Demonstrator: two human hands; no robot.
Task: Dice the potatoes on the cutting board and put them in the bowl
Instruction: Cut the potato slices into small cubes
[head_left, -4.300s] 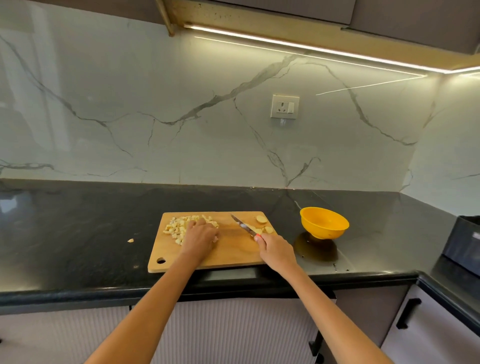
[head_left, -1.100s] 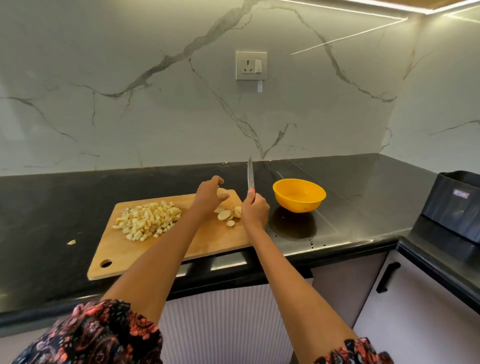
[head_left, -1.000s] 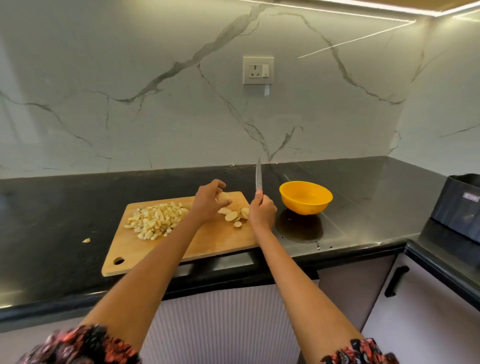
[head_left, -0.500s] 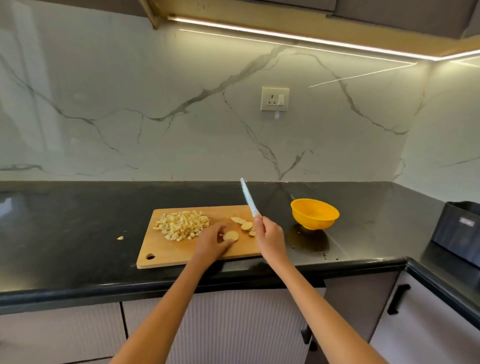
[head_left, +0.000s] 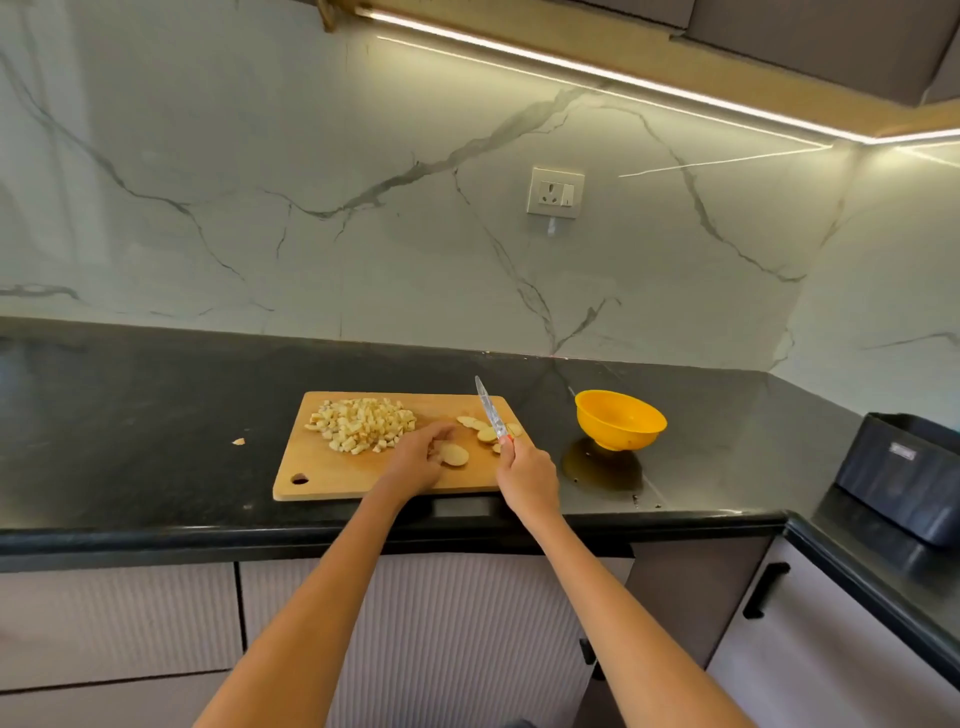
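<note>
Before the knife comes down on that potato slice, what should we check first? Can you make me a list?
1. Slice is on the cutting board: ok, the potato slice lies flat near the front edge.
2. Left hand steadies it: ok, fingers touch the slice.
3. Fingers out of the blade's way: cannot tell, the fingertips sit right at the slice.
4. Right hand grips the knife firmly: ok, blade raised, pointing away.
5. Room to cut: ok, the diced pile sits apart at the left.
6. Bowl ready: ok, it stands on the counter right of the board, no potato visible in it.
</note>
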